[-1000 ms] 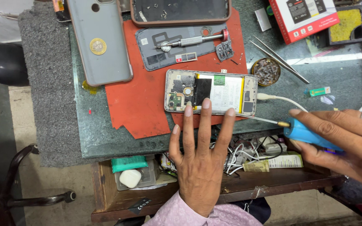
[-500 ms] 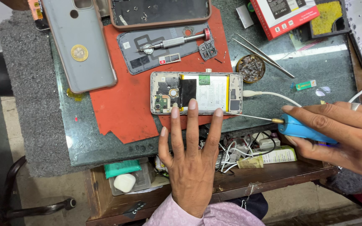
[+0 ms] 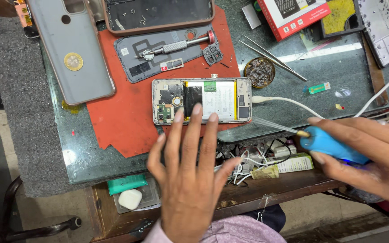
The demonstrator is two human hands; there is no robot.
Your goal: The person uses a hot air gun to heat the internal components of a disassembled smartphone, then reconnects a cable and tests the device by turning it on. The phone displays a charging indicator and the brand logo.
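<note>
- My left hand (image 3: 190,180) lies flat, fingers spread, grip open and empty, fingertips (image 3: 196,109) on the near edge of the opened phone (image 3: 202,101), probably steadying it on the red mat (image 3: 113,117).
- My right hand (image 3: 370,155), grip closed around the blue tool (image 3: 332,145), aims its blurred tip at the phone.
- The worktop (image 3: 338,76) edge hides tangled cables below.

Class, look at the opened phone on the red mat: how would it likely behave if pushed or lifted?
The phone looks flat and stiff, so it would probably slide rather than roll. Its exposed board and battery suggest it is fragile. The white cable at its end might tug it.
</note>
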